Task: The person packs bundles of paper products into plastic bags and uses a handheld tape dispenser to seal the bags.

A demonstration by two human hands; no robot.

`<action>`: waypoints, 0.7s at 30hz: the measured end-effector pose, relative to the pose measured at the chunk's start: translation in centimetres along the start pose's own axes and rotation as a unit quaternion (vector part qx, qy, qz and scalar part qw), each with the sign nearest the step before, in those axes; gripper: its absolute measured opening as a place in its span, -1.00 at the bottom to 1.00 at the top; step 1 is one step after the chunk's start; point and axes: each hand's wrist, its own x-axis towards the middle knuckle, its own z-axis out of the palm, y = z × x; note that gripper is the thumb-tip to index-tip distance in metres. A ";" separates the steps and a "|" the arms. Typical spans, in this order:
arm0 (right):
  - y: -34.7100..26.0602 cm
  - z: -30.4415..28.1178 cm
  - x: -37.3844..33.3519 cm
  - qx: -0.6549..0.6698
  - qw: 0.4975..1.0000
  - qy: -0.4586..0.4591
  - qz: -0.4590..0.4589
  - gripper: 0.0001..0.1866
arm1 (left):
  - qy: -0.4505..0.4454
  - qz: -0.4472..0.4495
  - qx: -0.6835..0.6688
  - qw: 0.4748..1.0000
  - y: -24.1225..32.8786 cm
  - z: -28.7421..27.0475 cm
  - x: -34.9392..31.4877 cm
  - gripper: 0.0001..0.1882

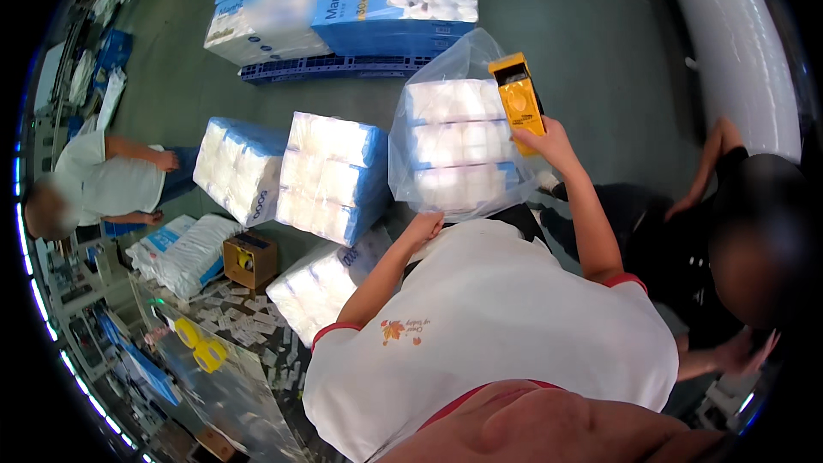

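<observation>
In front of me stands a clear plastic bag (401, 159) around a stack of white wrapped tissue packs (459, 144). My left hand (424, 228) is closed at the bag's near left edge, seemingly pinching the plastic; its fingertips are partly hidden. My right hand (549, 139) grips the lower end of a narrow yellow box (519, 103) with a dark opening near its top. The box is held tilted beside the bag's far right side.
More bundles of tissue packs (330, 176) stand to the left. Blue-and-white bales (394, 9) sit on a blue pallet (334, 67) ahead. A carton (250, 259) and yellow tape rolls (200, 345) are at lower left. One person stands left (129, 167), another right (677, 257).
</observation>
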 end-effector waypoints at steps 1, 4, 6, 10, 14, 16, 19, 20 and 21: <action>0.1 -0.4 2.2 -0.039 0.999 0.012 -0.031 -0.52 | 0.024 0.001 -0.024 0.999 -0.4 0.0 0.6 -0.63; 0.4 -2.7 9.8 -0.165 0.979 0.022 -0.115 -0.50 | 0.119 -0.034 -0.116 0.986 -0.8 0.9 1.5 -0.60; 0.6 -4.8 14.0 -0.162 0.974 -0.007 -0.157 -0.51 | 0.193 -0.007 -0.096 0.976 -1.0 2.4 1.6 -0.59; 0.7 -7.4 20.6 -0.104 0.981 -0.074 -0.145 -0.53 | 0.395 -0.022 -0.115 0.911 -1.0 6.4 -2.6 -0.68; 0.9 -9.6 25.6 -0.059 0.977 -0.150 -0.136 -0.57 | 0.541 -0.142 -0.221 0.799 -10.8 8.2 -7.2 -0.76; 1.4 -10.1 27.9 -0.045 0.977 -0.161 -0.133 -0.58 | 0.632 -0.127 -0.337 0.686 -12.1 11.1 -7.6 -0.79; 1.2 -10.8 29.2 -0.064 0.977 -0.171 -0.113 -0.58 | 0.827 0.009 -0.272 0.493 -8.8 15.4 -5.4 -0.83; 1.5 -11.0 29.5 -0.043 0.976 -0.179 -0.112 -0.57 | 0.901 0.048 -0.166 0.398 -4.6 16.4 -3.7 -0.84; 1.5 -10.9 29.6 -0.045 0.976 -0.187 -0.108 -0.58 | 0.860 0.094 -0.130 0.484 -0.4 18.2 -2.5 -0.86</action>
